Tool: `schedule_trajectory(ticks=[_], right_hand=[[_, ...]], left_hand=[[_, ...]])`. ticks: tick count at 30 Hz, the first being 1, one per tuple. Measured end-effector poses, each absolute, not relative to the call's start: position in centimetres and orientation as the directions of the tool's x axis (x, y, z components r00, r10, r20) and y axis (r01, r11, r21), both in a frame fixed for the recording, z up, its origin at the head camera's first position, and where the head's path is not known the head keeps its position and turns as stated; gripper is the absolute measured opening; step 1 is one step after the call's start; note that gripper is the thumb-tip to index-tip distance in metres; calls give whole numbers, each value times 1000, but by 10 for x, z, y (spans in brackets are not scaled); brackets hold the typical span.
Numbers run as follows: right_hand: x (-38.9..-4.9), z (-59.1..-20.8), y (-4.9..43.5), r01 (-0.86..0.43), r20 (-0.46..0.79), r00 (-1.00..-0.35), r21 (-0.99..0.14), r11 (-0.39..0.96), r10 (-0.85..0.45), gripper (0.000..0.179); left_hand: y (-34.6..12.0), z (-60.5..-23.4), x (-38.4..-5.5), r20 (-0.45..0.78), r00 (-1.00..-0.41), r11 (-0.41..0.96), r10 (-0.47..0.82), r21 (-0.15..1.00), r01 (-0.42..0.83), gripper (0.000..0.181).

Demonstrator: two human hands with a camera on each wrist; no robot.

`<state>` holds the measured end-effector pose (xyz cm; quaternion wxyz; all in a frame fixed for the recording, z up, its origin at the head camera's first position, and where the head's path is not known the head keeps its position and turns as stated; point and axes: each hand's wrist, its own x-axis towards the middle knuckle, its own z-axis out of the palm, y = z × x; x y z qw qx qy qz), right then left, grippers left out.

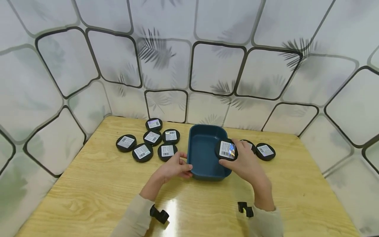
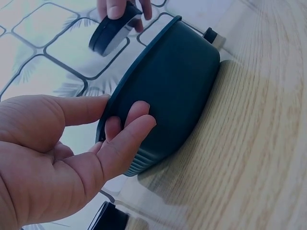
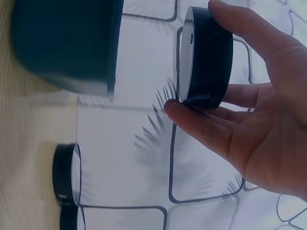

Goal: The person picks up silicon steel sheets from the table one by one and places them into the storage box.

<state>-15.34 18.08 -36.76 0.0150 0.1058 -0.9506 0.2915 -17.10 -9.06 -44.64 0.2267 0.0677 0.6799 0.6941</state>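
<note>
Black disc (image 1: 226, 149) in right hand (image 1: 248, 162); left hand (image 1: 174, 168) holds blue tub (image 1: 203, 156)

And there's the pale yellow, wood-grained rectangular tabletop (image 1: 88, 184), its streaks showing crisply in the left wrist view, with a bright white glare patch (image 1: 170, 217) gleaming on its near part! Behind it rises the white and grey printed backdrop (image 1: 167, 77), sweeping round the tabletop's left and right sides too, all rounded cells outlined in black and grey. Look above the tabletop's far edge: a dark, feathery printed palm frond (image 1: 155, 49) left of its middle, another dark grey leaf print (image 1: 294, 52) over its far right corner, and a soft green printed blotch (image 1: 14, 187) out beyond its left edge!
</note>
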Motion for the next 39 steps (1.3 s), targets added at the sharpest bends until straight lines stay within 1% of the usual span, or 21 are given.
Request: schedule_trajectory(ticks=[4,11,26,34,39], right_hand=[[-154,-377,169,-209,67,-976,-579,788,-210,92],[-165,-398,157,-176,-4,-976,-575,799,-219,91],[-173,-414,140,-170,-1,-979,-550,817,-205,91],[-174,-423,128,-175,-4,-978,-540,824,-210,89],[-174,-429,122,-196,-7,-971,-550,812,-239,85]], left_hand=[[-90,-450,-171,-209,-885,25,417,975,-219,47],[-87,-450,-174,-209,-880,20,426,975,-221,46],[-91,-449,-173,-241,-871,11,429,965,-262,37],[-92,-452,-174,-247,-862,15,442,963,-269,36],[-93,-452,-174,-241,-858,13,454,964,-264,38]])
